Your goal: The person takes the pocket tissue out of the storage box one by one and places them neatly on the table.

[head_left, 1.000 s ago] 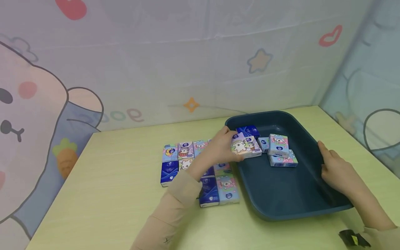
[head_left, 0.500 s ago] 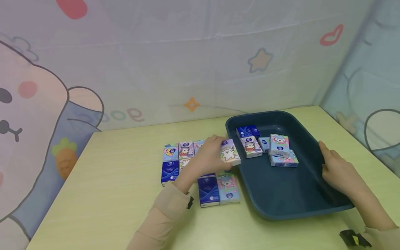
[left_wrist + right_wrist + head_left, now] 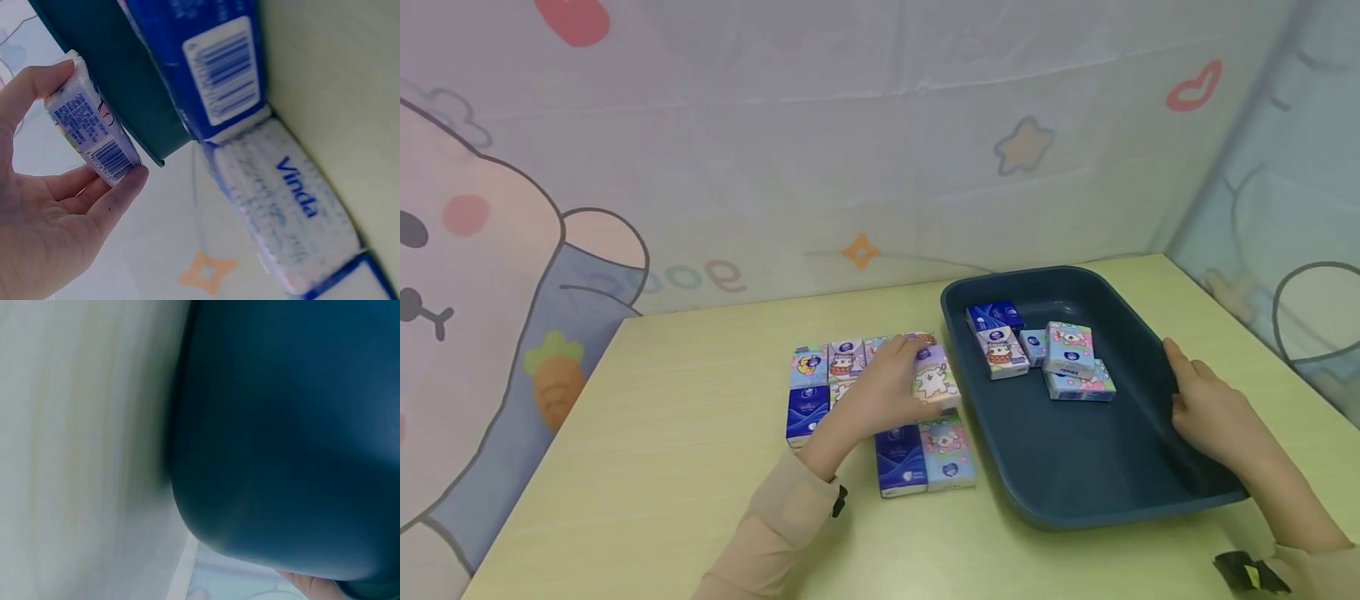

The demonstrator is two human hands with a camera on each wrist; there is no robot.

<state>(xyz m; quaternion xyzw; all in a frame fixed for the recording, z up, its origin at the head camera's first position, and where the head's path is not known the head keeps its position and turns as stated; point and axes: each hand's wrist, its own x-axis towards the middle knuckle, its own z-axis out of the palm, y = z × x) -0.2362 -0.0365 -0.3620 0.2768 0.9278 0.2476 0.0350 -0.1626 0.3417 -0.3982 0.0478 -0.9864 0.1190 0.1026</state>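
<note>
My left hand pinches a tissue pack printed with a white cartoon dog, over the right part of the laid-out packs. In the left wrist view its barcode side shows between thumb and fingers. Beneath and around the hand lie rows of tissue packs, including a dark blue pack and a pastel pack; the hand hides some. My right hand grips the right rim of a dark teal plastic tub. Its fingers show at the tub's edge in the right wrist view.
Inside the tub several packs sit toward the back: a blue pack, a purple pack and a pastel pack resting on another. The pale table meets a printed cloth backdrop behind.
My left hand has carried the dog-print pack out from over the tub, leftward and slightly down, to above the laid-out packs. The right hand and the tub stay put.
</note>
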